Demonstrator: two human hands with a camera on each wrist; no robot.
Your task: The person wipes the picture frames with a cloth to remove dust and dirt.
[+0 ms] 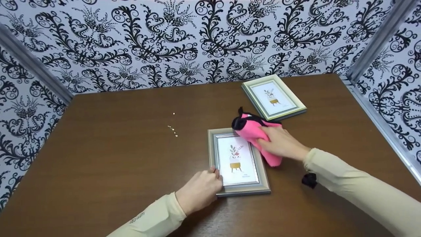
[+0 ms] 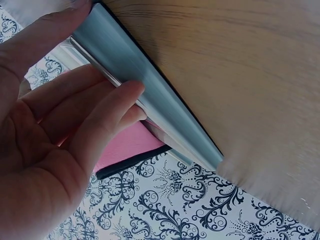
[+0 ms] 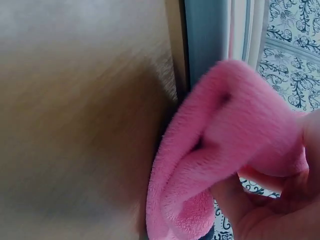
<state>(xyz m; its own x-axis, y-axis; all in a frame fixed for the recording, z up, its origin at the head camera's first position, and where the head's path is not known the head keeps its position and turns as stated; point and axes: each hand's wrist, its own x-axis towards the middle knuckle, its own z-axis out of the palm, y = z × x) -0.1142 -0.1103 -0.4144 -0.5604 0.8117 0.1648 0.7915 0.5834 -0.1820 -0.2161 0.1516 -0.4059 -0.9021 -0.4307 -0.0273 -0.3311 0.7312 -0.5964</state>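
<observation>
A picture frame (image 1: 261,174) with a pale border and a silver inner edge lies face up on the brown table. Its print shows a plant in a yellow pot on legs. My left hand (image 1: 200,190) holds this frame by its lower left edge; in the left wrist view, thumb and fingers (image 2: 102,117) are bent about the grey side (image 2: 145,80). In my right hand (image 1: 284,142) is a bunched pink cloth (image 1: 251,130) with black trim, lying over the frame's upper right corner. Close up, the fluffy pink cloth (image 3: 235,130) touches the frame's side and the tabletop.
A second, similar picture frame (image 1: 297,107) lies at the back right, close to the cloth. Small shiny bits (image 1: 172,129) are scattered on the table (image 1: 115,148) left of centre. Black-and-white patterned walls (image 1: 164,42) with metal corner posts (image 1: 375,42) surround the table's back and sides.
</observation>
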